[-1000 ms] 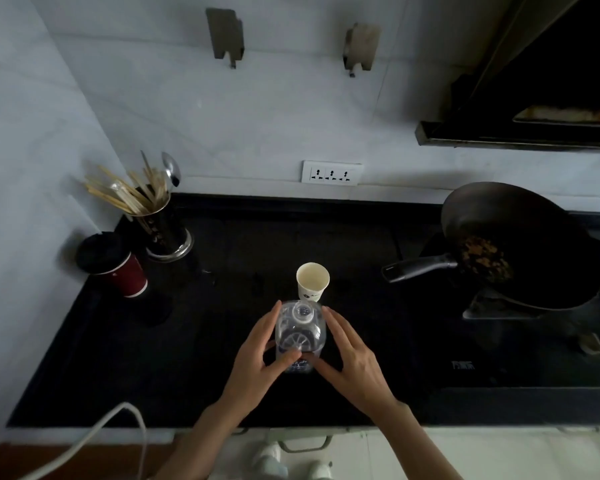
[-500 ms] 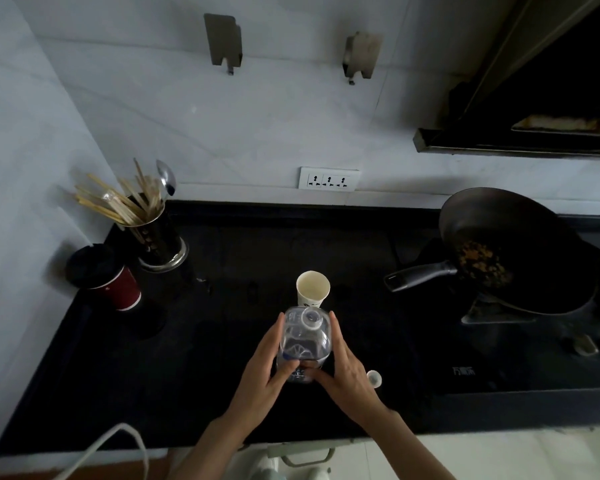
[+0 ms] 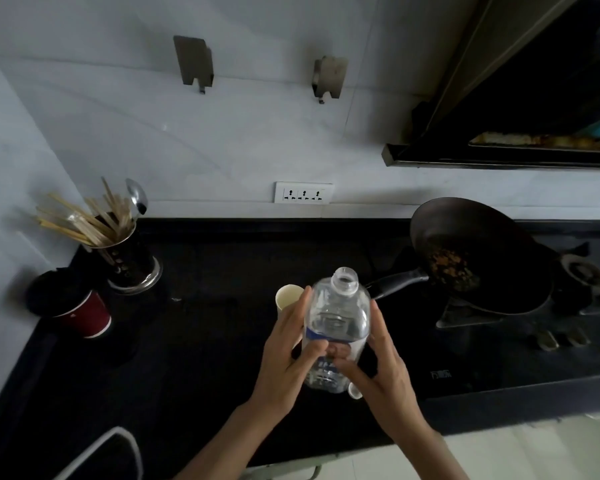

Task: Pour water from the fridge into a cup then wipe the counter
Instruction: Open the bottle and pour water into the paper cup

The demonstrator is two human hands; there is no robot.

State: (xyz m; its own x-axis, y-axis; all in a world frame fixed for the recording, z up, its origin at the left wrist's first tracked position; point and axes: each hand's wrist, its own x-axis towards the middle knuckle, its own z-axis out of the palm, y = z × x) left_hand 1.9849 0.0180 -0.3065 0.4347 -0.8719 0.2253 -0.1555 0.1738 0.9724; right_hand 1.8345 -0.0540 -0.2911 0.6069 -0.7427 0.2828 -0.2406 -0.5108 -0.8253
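A clear plastic water bottle (image 3: 336,317) with a blue label is lifted above the black counter (image 3: 187,358), its mouth uncapped and tipped slightly away from me. My left hand (image 3: 286,355) grips its left side and my right hand (image 3: 381,368) grips its right side, thumbs meeting on the label. A white paper cup (image 3: 286,296) stands upright just behind my left fingers, to the left of the bottle neck. The small white cap (image 3: 355,390) lies on the counter below the bottle, partly hidden by my right hand.
A dark wok (image 3: 478,258) with food scraps sits on the stove at right, its handle (image 3: 395,285) pointing toward the bottle. A metal utensil holder (image 3: 129,261) with chopsticks and a red lidded cup (image 3: 73,306) stand at the left. A white cable (image 3: 118,441) loops at the lower left.
Both hands have raised the bottle off the counter and toward the cup. The cap now lies on the counter under the bottle. The view has shifted left.
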